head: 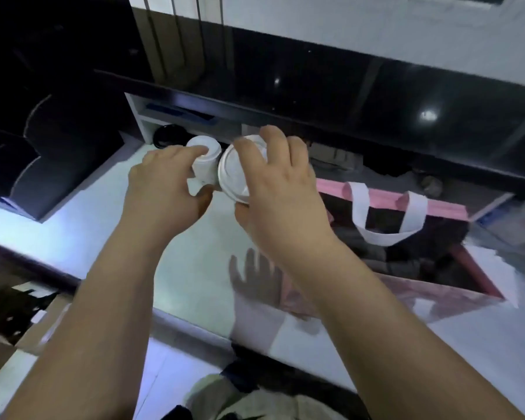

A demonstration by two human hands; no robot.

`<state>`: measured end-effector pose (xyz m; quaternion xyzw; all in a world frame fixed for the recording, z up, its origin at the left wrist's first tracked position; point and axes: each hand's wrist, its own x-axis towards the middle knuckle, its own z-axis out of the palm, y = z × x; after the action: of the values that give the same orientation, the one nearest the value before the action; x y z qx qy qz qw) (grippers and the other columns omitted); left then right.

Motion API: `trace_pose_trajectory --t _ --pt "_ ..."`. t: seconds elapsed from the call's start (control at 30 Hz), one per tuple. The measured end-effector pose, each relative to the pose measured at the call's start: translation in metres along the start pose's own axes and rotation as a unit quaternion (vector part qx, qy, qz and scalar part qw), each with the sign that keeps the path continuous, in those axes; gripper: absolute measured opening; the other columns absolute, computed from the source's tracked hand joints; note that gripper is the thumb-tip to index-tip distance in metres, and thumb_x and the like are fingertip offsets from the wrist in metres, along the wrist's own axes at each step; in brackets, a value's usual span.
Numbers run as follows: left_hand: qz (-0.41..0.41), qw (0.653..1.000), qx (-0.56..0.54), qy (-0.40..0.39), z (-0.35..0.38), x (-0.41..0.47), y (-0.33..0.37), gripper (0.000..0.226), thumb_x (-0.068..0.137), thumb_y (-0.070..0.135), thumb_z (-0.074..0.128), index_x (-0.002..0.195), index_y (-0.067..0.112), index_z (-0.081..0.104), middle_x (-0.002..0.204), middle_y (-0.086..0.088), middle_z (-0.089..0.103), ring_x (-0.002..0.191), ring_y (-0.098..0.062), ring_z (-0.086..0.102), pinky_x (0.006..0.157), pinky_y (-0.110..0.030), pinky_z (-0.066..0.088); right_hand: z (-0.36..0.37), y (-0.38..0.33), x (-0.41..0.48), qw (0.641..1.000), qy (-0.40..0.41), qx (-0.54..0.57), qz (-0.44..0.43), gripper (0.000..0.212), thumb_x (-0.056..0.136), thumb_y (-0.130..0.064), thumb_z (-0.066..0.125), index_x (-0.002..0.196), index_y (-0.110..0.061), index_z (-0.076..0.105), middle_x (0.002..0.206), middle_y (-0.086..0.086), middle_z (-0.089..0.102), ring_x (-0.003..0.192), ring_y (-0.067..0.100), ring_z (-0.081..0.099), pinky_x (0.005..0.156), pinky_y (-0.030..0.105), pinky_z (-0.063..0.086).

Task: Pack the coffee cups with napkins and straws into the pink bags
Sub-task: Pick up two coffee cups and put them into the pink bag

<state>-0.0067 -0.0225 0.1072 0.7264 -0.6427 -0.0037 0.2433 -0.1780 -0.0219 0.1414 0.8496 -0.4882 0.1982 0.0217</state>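
Pink bag (437, 204) open, bigger coffee cup (232, 174) and smaller coffee cup (205, 160) held up beside it.

The white surface (194, 268) lies under it all. The pink bag sits on it at the right, with its mouth wide open and a white handle (358, 207) hanging across the opening. The right hand (279, 189) has its grip curled round the bigger coffee cup, with fingers over the lid (237, 189). The left hand (161, 183) has its grip wrapped round the smaller coffee cup. Both cups are in the air, close together, just left of the bag, and both look tipped. I think the cups go in the bag next. It is best to stand each cup up straight first. Put the bigger one in first, since it is nearest. Hold it by its sides so the lid does not pop off, and keep it away from the handle. I see no napkins or straws.
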Motion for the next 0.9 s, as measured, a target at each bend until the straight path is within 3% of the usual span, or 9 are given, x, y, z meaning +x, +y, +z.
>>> trace_pose_trajectory --t 0.2,0.33,0.5,0.57,0.67,0.77,0.83,0.9 --pt "0.061 0.997 -0.005 0.048 -0.028 0.0 0.082 0.052 0.079 0.034 0.068 0.13 0.029 0.058 0.128 0.003 0.062 0.121 -0.028 0.051 0.096 -0.048 0.043 -0.06 0.055 -0.019 0.996 0.081 0.028 0.036 0.07 0.076 -0.021 0.072 0.139 -0.022 0.041 0.148 0.01 0.029 0.128 0.032 0.027 0.1 0.043 0.037" --pt "0.127 0.991 -0.029 0.021 -0.022 -0.008 0.141 0.053 0.077 0.031 0.067 0.129 0.032 0.058 0.124 0.006 0.063 0.12 -0.026 0.052 0.095 -0.047 0.045 -0.089 0.099 -0.043 0.986 0.105 0.097 0.085 0.07 0.077 -0.033 0.075 0.138 -0.029 0.041 0.144 0.0 0.03 0.129 0.025 0.026 0.102 0.039 0.039" --pt "0.157 0.986 -0.05 -0.014 0.009 -0.028 0.18 0.048 0.081 0.033 0.067 0.129 0.03 0.06 0.122 0.005 0.063 0.118 -0.023 0.052 0.096 -0.045 0.045 -0.114 0.153 -0.08 0.972 0.096 0.135 0.165 0.069 0.074 -0.031 0.075 0.134 -0.034 0.041 0.14 -0.007 0.031 0.129 0.02 0.027 0.093 0.036 0.039" --pt "0.156 0.983 -0.088 -0.043 0.022 -0.033 0.187 0.042 0.082 0.035 0.07 0.123 0.031 0.063 0.12 0.009 0.063 0.114 -0.017 0.055 0.092 -0.04 0.048 -0.121 0.17 -0.093 0.965 0.081 0.156 0.196 0.07 0.073 -0.033 0.078 0.132 -0.036 0.042 0.138 -0.008 0.031 0.129 0.02 0.03 0.095 0.04 0.043" --pt "0.145 0.965 -0.167 -0.143 0.038 -0.036 0.195 0.026 0.08 0.038 0.074 0.106 0.036 0.07 0.099 0.021 0.063 0.089 -0.001 0.058 0.073 -0.021 0.048 -0.124 0.184 -0.107 0.959 0.053 0.186 0.208 0.068 0.07 -0.036 0.08 0.128 -0.04 0.044 0.133 -0.007 0.037 0.125 0.02 0.036 0.096 0.04 0.044" --pt "0.162 0.949 -0.133 -0.236 0.051 -0.031 0.202 0.021 0.082 0.04 0.074 0.1 0.032 0.073 0.093 0.016 0.07 0.083 -0.004 0.064 0.072 -0.027 0.055 -0.108 0.18 -0.113 0.967 0.004 0.149 0.207 0.074 0.069 -0.038 0.08 0.132 -0.038 0.042 0.132 -0.005 0.036 0.123 0.021 0.034 0.089 0.034 0.037" --pt "0.169 0.948 -0.077 -0.26 0.057 -0.024 0.203 0.018 0.082 0.038 0.074 0.098 0.031 0.072 0.089 0.012 0.071 0.079 -0.007 0.065 0.069 -0.03 0.056 -0.089 0.169 -0.112 0.974 -0.027 0.092 0.204 0.078 0.071 -0.036 0.077 0.138 -0.031 0.037 0.133 -0.001 0.033 0.122 0.024 0.03 0.085 0.031 0.03" --pt "0.175 0.944 -0.033 -0.28 0.061 -0.016 0.201 0.016 0.078 0.036 0.074 0.092 0.032 0.068 0.082 0.009 0.068 0.073 -0.012 0.063 0.062 -0.03 0.053 -0.07 0.158 -0.109 0.976 -0.065 0.055 0.199 0.08 0.074 -0.038 0.076 0.142 -0.025 0.035 0.133 0.003 0.032 0.122 0.026 0.03 0.087 0.033 0.033"
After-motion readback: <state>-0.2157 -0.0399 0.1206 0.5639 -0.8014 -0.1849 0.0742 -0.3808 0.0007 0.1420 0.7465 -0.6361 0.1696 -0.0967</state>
